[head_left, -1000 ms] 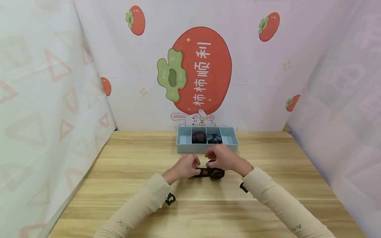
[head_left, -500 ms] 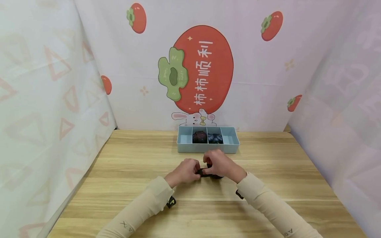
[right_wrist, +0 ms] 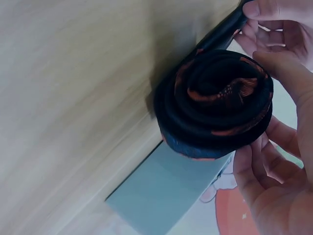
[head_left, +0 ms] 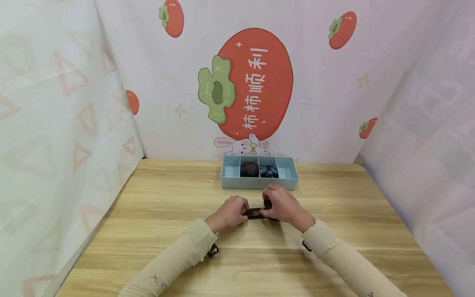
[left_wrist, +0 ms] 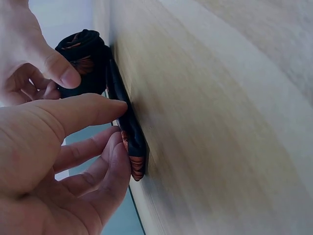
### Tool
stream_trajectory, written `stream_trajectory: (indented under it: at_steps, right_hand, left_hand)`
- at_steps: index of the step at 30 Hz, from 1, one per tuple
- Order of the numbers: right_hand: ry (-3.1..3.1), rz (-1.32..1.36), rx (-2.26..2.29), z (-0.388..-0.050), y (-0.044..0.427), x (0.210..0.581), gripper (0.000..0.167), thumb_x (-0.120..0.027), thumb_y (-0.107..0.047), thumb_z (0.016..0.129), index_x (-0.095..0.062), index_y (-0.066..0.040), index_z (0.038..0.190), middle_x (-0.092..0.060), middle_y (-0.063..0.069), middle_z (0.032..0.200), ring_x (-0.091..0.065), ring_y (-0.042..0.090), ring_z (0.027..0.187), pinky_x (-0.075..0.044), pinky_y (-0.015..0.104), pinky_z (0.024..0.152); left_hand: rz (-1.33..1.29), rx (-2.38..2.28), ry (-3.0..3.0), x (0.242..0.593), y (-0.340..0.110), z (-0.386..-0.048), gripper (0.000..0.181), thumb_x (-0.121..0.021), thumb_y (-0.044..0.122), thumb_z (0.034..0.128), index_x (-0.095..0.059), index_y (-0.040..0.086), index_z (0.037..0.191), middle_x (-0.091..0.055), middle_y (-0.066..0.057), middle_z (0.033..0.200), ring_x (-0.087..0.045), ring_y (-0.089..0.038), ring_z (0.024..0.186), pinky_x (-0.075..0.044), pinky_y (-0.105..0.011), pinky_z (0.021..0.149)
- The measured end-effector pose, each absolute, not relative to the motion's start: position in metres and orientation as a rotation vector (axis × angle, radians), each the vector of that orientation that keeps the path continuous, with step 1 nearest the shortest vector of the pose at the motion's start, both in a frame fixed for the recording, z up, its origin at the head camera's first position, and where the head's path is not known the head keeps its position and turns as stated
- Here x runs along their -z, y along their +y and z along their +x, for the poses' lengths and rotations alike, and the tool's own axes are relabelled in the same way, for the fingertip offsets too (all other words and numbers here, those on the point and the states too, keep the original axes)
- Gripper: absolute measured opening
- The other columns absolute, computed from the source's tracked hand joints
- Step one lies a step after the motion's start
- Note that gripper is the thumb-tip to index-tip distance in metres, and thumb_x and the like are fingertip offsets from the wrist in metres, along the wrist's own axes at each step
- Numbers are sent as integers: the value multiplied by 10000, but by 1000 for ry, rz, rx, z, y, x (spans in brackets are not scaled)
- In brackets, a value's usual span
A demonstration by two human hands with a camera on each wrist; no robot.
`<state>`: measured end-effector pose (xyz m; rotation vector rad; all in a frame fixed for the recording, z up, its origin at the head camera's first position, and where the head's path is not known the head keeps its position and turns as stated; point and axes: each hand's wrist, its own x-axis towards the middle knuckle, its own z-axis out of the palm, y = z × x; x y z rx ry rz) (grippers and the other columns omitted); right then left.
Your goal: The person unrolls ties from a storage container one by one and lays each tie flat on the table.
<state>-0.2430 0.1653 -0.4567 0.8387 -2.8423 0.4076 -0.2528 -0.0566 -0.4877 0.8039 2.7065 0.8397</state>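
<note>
A dark cloth strip with orange patterns [head_left: 255, 213] lies on the table, its right part wound into a thick roll [right_wrist: 220, 103]. My left hand [head_left: 230, 212] pinches the flat free end of the strip; in the left wrist view the thumb and fingers of this hand [left_wrist: 73, 152] are on the folded edge. My right hand [head_left: 285, 207] holds the roll, and the right wrist view shows this hand's [right_wrist: 283, 161] thumb and fingers around its side. Much of the roll is hidden behind the right hand in the head view.
Behind the hands stands a light blue divided box [head_left: 259, 183], with a dark reddish roll [head_left: 249, 169] and a dark blue roll [head_left: 269, 170] in its two middle compartments. Patterned white cloth [head_left: 319, 123] hangs behind and beside the wooden table [head_left: 237, 272].
The right hand first moved left toward the left hand, then back right with the roll, so more of the strip shows between them. The left hand keeps its pinch.
</note>
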Motion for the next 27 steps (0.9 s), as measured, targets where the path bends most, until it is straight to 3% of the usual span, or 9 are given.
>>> stream_trajectory:
  at_steps: [14,27]
  right_hand:
    - [-2827,806,-461,-240,190,446,376,-947,-269,776,-726,-35,970,-646,43,922,-575,136,788,-573,327,717]
    - [-2878,713,-556,-237,211,444,270,-895,-226,823,-717,-56,932,-650,19,861,-558,125,766,-522,308,685]
  left_hand:
    - [804,-799,2703,487,-62,-255,177,-824,32,878,-746,36,1036,-733,-76,997,-669,-159,905,-591,-325,858]
    - [823,-787,2706,491,-73,-261,178,-820,21,878,-752,25,1042,-752,-89,1018,-696,-157,914,-606,-323,852]
